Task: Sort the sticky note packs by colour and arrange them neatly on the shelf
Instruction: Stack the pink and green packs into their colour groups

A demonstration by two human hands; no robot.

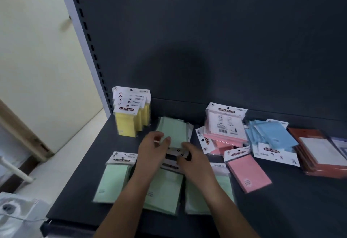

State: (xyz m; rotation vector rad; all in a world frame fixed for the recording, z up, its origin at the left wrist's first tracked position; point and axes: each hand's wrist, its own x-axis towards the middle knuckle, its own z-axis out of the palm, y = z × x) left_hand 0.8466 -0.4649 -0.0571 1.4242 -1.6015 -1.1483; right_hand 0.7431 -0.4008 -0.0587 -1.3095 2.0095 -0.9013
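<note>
Beyond the front green packs (pixel 112 179), left hand (pixel 153 148) and right hand (pixel 194 157) curl fingers (pixel 166 141) round the green stack (pixel 173 130); best square its edges before releasing.

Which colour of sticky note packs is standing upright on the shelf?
The yellow packs, at the back left of the shelf. Only they stand on end; the other packs lie flat or in loose piles.
</note>
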